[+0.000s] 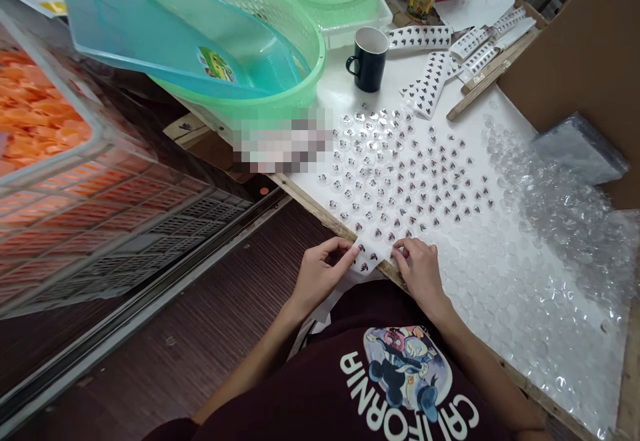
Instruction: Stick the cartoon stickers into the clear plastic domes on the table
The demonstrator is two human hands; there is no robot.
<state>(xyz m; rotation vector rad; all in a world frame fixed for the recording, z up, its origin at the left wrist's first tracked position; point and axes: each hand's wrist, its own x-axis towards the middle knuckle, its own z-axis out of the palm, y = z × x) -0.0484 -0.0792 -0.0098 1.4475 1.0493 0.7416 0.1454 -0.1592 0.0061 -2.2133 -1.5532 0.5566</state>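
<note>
Between thumb and fingers my left hand (325,269) pinches a white sticker sheet (367,261) printed with small dark figures, at the table's front edge. Just right of the sheet, my right hand (416,264) has its thumb and index finger pressed together. A small dark sticker seems to show at those fingertips, partly hidden. Beyond both hands, many clear round discs with stickers (390,174) lie spread over the white table (320,211). Plain clear discs (480,287) cover the surface to the right of my right hand.
A dark mug (370,61) stands behind the discs, beside more sticker strips (433,84). A blue tub (165,34) rests in a green basket (315,74). Left is a crate (125,161) of orange pieces. Loose clear discs (575,214) pile up at right near a cardboard panel (570,61).
</note>
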